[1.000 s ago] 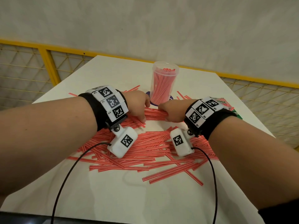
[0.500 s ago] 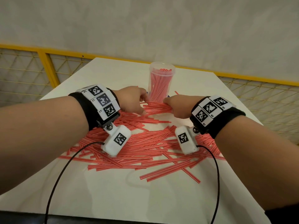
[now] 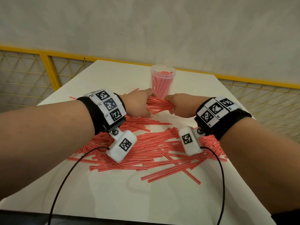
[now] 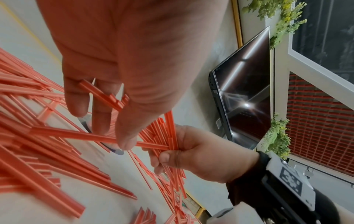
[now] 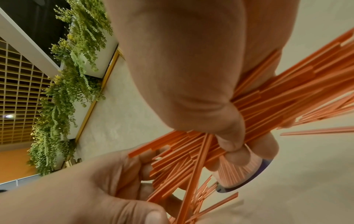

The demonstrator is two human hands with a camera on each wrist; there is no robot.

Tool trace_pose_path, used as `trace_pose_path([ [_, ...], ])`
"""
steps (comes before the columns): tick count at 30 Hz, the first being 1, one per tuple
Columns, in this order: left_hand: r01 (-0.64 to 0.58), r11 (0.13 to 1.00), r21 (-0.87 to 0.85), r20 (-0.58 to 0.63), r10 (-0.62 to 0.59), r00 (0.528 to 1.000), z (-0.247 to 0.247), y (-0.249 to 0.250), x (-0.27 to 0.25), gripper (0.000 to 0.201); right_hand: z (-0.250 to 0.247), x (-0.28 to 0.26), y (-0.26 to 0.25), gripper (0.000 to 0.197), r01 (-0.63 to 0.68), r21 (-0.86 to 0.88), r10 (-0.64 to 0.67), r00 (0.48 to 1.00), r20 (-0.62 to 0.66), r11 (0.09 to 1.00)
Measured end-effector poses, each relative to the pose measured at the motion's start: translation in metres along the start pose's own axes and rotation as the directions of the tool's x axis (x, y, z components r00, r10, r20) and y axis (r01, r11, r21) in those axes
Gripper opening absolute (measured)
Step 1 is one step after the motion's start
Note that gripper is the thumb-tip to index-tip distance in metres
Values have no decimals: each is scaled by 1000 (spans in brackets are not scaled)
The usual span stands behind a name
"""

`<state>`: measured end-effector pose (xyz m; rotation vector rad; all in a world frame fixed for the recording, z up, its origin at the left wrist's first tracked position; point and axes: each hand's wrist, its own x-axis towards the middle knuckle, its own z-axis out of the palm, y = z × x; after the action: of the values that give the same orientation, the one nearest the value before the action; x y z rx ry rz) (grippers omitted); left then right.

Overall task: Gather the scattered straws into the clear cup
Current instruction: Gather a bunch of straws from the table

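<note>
We are clamping a bundle of straws between left hand and right hand, both grips closed round it just at six o'clock of the clear cup on the worktop, and should be squaring the ends before upending it.

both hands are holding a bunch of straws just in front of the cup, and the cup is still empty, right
Not quite: the cup is not empty. The head view shows it already packed with upright red straws. The rest holds: the left hand and right hand grip one bundle of straws between them, just in front of the cup.
</note>
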<state>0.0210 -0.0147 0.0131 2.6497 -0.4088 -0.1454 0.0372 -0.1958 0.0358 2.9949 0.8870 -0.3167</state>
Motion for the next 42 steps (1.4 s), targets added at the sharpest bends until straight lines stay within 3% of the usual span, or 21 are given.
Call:
trace_pose_path([
  [6, -34, 997, -69, -72, 29, 997, 0, 0, -2, 58, -5, -2, -1, 20, 8, 71, -8, 1000, 9, 997],
  [15, -69, 991, -114, -188, 47, 981, -5, 0, 1, 44, -2, 4, -2, 16, 21, 16, -20, 998, -60, 1000],
  [20, -128, 971, -201, -454, 24, 891, -13, 1, 3, 40, -6, 2, 5, 20, 22, 237, 25, 982, -190, 971],
  [25, -264, 903, -340, -532, 46, 845, -20, 27, 13, 43, -7, 1, 12, 32, 137, 510, 61, 934, -352, 849],
  [30, -343, 870, -355, -526, 117, 842, -28, 56, 27, 60, 1, -4, 18, 34, 303, 756, 109, 891, -440, 581],
  [33, -414, 855, -314, -521, 209, 827, -30, 67, 29, 70, 7, -5, 24, 28, 326, 775, 167, 862, -478, 541],
  [38, -553, 747, -368, -528, 322, 786, -33, 82, 29, 76, 0, -6, 28, 32, 469, 758, 208, 771, -602, 453],
  [42, -550, 753, -362, -526, 322, 787, -30, 81, 32, 72, 8, -4, 27, 46, 477, 785, 200, 789, -580, 394],
])
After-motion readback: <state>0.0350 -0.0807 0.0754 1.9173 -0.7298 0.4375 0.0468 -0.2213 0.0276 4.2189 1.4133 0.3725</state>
